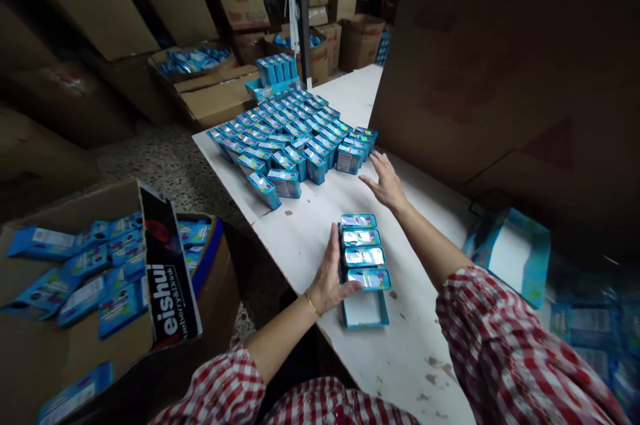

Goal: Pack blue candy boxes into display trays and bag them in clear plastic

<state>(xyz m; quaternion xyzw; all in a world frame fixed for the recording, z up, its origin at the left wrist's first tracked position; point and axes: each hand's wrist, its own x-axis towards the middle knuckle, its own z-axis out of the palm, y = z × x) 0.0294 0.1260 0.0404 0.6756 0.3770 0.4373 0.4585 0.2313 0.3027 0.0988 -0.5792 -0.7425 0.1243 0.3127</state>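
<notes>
Scuffed white tabletop [310, 218]: left hand [330, 278], thumb spread wide, rests against four shiny-topped blue packs [365, 256] in a rectangular tray [366, 315]; right hand [386, 185]'s open, empty, near clustered slim boxes [290, 138].

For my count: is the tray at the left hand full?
Partly full: four packs stand in the tray; its near end is bare.
</notes>
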